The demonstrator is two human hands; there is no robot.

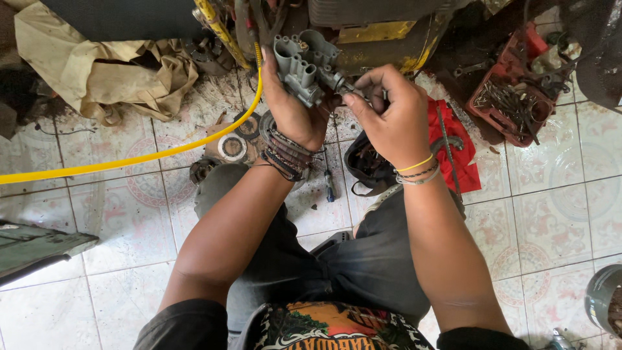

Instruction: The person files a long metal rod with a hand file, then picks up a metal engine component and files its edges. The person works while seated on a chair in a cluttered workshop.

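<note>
Two hands work close together over a tiled floor (129,227). The left hand (293,110) has its grip closed around a grey metal part (301,65) with round tubes on top. It holds the part from below, up near a dirty yellow machine (376,39). The right hand (389,116) is just beside it. Its fingertips (353,97) pinch narrow on a small metal piece (338,82) that sticks out of the side of the grey part. Both wrists wear bands.

A yellow hose (129,159) runs across the floor from the left and curves up to the machine. A red cloth (453,142) lies on the floor under the right hand, with a long thin tool on it. A red tray (512,104) full of metal bits sits at the top right. A tan cloth (97,71) is bunched up at the top left. Some flat round rings (232,147) lie on the floor near the left wrist. A small screwdriver (329,185) lies between the person's arms.
</note>
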